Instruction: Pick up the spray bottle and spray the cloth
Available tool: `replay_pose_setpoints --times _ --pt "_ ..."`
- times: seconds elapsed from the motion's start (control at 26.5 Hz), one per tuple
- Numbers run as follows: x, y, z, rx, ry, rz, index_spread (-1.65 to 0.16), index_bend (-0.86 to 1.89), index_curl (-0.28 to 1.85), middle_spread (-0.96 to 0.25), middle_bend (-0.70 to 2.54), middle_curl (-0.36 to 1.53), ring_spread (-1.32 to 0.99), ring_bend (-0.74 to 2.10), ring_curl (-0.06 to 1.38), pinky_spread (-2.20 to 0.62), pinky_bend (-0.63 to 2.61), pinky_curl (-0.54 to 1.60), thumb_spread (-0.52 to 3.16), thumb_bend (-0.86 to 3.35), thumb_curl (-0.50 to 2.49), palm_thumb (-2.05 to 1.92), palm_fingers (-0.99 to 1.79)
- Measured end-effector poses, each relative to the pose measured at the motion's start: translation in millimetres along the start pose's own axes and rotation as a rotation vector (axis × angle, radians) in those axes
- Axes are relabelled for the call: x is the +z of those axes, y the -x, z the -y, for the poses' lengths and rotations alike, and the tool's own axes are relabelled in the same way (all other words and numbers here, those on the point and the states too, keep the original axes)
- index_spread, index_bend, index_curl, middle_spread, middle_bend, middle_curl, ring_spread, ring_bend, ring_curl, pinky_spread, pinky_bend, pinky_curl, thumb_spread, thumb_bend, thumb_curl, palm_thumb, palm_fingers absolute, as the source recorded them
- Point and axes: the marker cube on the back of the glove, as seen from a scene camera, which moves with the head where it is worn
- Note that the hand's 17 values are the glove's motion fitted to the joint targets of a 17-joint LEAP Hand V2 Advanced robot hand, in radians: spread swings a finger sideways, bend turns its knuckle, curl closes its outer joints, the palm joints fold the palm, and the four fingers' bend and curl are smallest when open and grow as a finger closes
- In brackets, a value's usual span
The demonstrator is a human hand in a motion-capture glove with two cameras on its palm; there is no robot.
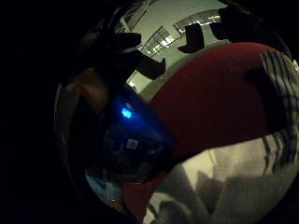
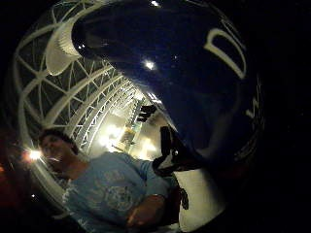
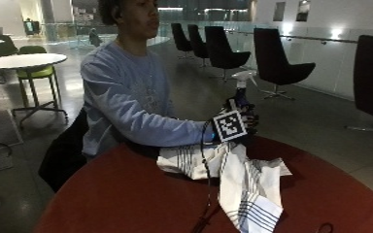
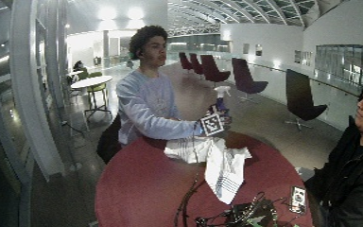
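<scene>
One hand does the work here: the gloved right hand (image 3: 241, 121) is wrapped around the blue spray bottle (image 3: 241, 97), fingers curled about its body, holding it upright and lifted above the red table (image 3: 109, 194). The white trigger head (image 3: 245, 75) sits above the fingers, and which way its nozzle faces is hard to tell. The striped cloth (image 3: 248, 187) lies below and just in front of the fingers, one end spread flat, the other trailing across the tabletop.

The pick-up looks done; the spray is what remains. To do it well, the person should tip the nozzle down toward the cloth, get a finger onto the trigger, and keep the bottle over the fabric so the mist lands on cloth, not on bare table.

The little finger side palm view offers the cloth (image 1: 233, 182) lying on the table beneath the palm, which the thumb side view barely shows. That thumb side view instead fills with the bottle's dark blue wall (image 2: 194, 82) and its white lettering, pressed close to the palm.
</scene>
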Motion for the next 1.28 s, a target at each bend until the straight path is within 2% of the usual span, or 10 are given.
replay_pose_setpoints --times 0.23,0.38,0.49,0.72,0.98,1.28 --pt "2.1 -7.1 22.8 0.021 -0.161 -0.029 -0.34 0.11 0.15 -0.02 0.47 0.41 0.06 0.72 0.36 0.24 0.39 0.30 0.97 -0.02 0.44 0.70 0.49" --pt "2.9 -2.1 3.1 0.048 -0.072 -0.012 -0.35 0.06 0.14 -0.02 0.44 0.41 0.06 0.68 0.36 0.24 0.44 0.32 0.96 -0.03 0.43 0.69 0.40" --pt "-6.5 3.5 -12.4 0.045 -0.069 -0.053 -0.36 0.09 0.14 0.01 0.38 0.39 0.07 0.62 0.35 0.25 0.49 0.34 0.96 -0.03 0.42 0.69 0.28" --pt "-56.8 23.4 -72.2 0.048 -0.053 -0.223 -0.37 0.19 0.19 0.01 0.37 0.38 0.07 0.54 0.31 0.24 0.43 0.31 0.98 -0.02 0.41 0.70 0.38" --pt "-138.4 47.0 -165.3 0.095 -0.104 -0.458 -0.35 0.20 0.24 0.00 0.37 0.38 0.06 0.50 0.29 0.24 0.32 0.29 1.01 -0.02 0.40 0.72 0.51" --pt "-198.8 58.6 -261.2 0.162 -0.116 -0.686 -0.32 0.21 0.30 -0.04 0.39 0.40 0.04 0.46 0.30 0.24 0.18 0.27 1.03 -0.01 0.40 0.76 0.70"
